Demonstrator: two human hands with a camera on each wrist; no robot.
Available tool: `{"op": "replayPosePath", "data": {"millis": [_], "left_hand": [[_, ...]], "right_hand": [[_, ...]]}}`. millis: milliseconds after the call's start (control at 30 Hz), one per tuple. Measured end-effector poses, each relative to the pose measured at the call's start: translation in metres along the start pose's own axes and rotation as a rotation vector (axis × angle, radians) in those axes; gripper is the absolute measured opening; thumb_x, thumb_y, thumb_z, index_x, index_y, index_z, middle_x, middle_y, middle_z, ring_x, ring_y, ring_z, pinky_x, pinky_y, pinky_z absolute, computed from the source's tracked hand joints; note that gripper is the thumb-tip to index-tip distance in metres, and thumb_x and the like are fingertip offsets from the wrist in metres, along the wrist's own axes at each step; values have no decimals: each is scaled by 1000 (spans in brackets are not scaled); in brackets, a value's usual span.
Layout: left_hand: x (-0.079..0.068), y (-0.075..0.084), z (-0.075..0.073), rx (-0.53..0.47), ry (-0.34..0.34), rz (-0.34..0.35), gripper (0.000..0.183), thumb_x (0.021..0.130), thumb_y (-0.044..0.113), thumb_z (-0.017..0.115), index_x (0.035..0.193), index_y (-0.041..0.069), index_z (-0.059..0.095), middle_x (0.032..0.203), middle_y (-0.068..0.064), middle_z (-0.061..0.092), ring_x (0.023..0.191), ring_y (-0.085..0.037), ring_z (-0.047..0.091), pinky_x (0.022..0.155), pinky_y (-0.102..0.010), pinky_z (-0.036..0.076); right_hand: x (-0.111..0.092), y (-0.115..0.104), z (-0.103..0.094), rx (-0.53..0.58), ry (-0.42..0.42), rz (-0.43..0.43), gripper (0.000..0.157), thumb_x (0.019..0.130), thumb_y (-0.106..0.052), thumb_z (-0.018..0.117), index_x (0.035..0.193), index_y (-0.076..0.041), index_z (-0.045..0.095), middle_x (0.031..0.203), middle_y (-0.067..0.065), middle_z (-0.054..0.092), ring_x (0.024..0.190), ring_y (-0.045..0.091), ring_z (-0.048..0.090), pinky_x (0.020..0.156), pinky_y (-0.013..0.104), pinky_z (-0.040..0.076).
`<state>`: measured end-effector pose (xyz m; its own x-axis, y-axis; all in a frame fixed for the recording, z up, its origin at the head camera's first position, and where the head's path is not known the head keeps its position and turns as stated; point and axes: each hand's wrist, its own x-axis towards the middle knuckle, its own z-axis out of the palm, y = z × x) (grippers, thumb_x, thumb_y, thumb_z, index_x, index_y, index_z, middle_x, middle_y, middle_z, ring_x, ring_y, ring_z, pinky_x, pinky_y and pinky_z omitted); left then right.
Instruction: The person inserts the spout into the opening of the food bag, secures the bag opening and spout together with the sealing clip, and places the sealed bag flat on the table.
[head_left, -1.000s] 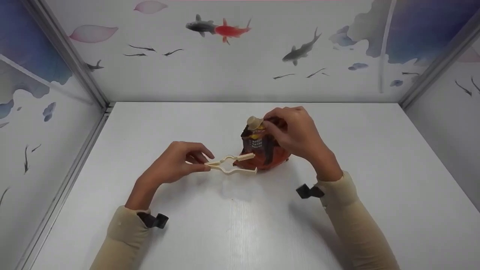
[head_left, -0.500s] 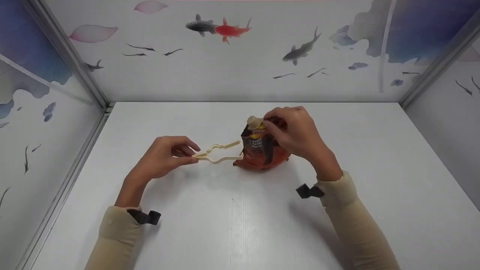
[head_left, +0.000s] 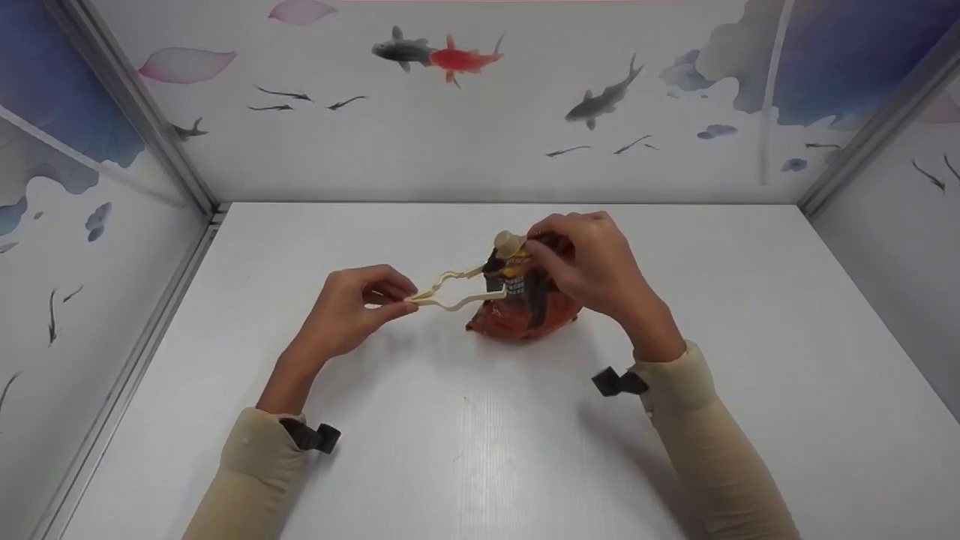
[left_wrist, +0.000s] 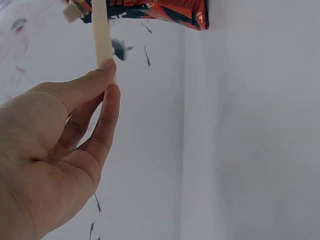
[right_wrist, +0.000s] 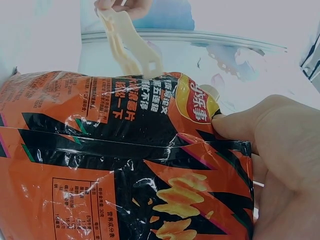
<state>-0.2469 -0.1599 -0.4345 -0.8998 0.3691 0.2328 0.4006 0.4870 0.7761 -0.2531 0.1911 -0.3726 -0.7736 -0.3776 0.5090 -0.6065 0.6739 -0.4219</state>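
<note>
While the orange-and-black potato chip bag (right_wrist: 125,155) is pinched near its top edge by the fingers of the right hand (head_left: 589,259), its base appears to be rested on the white surface (head_left: 450,450), presumably so that it is kept upright. An ivory bag clip (right_wrist: 132,41) is gripped at its joined end by the left hand (head_left: 349,309), probably so both arms are left spread. Arm tips are held at the bag's left edge; contact cannot be told. Beige cap (head_left: 507,244) noted at the bag's top, beside the right fingers; attachment unclear.
</note>
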Motion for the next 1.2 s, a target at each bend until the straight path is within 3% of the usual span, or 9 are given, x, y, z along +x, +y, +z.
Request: {"op": "replayPosePath", "data": {"millis": [267, 533, 667, 933, 1200], "left_hand": [[3, 8, 13, -4, 58, 12, 24, 94, 13, 86, 117, 14, 80, 107, 1, 81, 96, -12, 77, 94, -32, 65], [5, 11, 24, 0, 63, 31, 30, 95, 11, 85, 124, 13, 80, 111, -2, 80, 98, -13, 77, 94, -35, 65], [6, 7, 29, -8, 73, 22, 29, 95, 12, 84, 124, 12, 80, 110, -2, 80, 98, -13, 77, 94, -34, 65], [9, 8, 37, -66, 94, -3, 28, 95, 11, 84, 122, 15, 81, 109, -1, 79, 98, -12, 76, 95, -31, 64], [16, 16, 48, -62, 91, 52, 32, 96, 10, 83, 128, 16, 80, 108, -2, 77, 99, -13, 75, 94, -29, 64]], "right_hand": [[0, -2, -1, -12, 2, 7, 14, 104, -22, 75, 111, -11, 80, 99, 3, 81, 86, 20, 73, 103, 49, 47], [1, 0, -2, -19, 5, 11, 13, 104, -21, 75, 110, -10, 81, 99, 4, 81, 85, 18, 73, 93, 44, 55], [1, 1, -3, -11, 9, 1, 13, 104, -20, 74, 109, -10, 80, 99, 3, 81, 84, 16, 72, 77, 37, 61], [1, 0, -3, 16, -10, 6, 13, 104, -20, 75, 110, -10, 80, 100, 2, 81, 84, 15, 71, 75, 36, 60], [1, 0, -4, 29, -9, -2, 11, 104, -18, 75, 109, -10, 80, 99, 1, 81, 80, 12, 72, 72, 33, 61]]}}
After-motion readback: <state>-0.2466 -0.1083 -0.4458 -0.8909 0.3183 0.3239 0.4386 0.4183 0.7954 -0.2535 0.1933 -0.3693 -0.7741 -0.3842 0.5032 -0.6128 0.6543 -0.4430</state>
